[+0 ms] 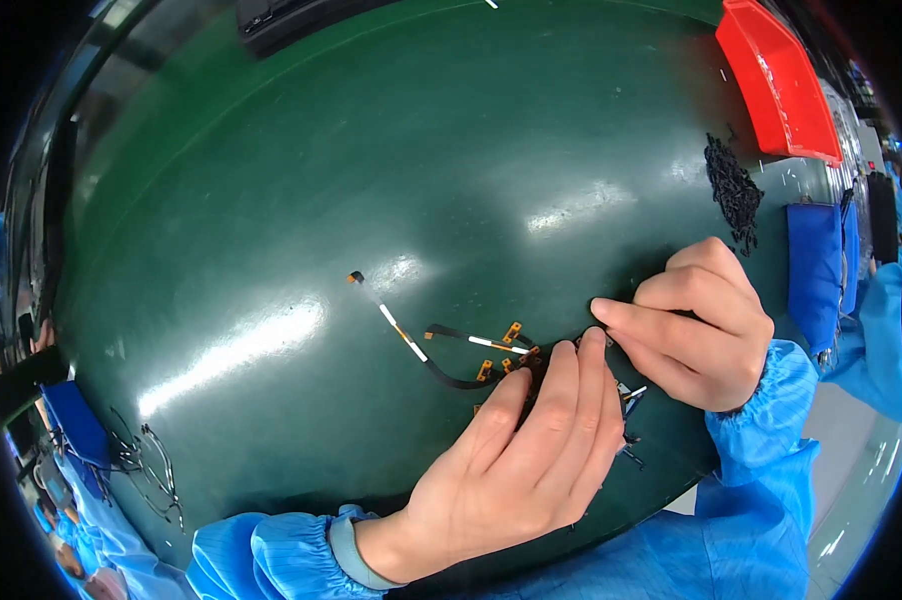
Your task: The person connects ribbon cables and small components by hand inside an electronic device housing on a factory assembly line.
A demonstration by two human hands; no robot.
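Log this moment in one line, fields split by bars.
left hand: over flex cables | right hand: beside left, grip unclear | black pieces: piled near red bin

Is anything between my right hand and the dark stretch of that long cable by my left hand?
Yes: your left hand. Its fingers lie between your right hand and the long cable's dark stretch. Nothing visible covers its white-banded part farther left.

Thin cables (orange-tabbed), loosely bunched
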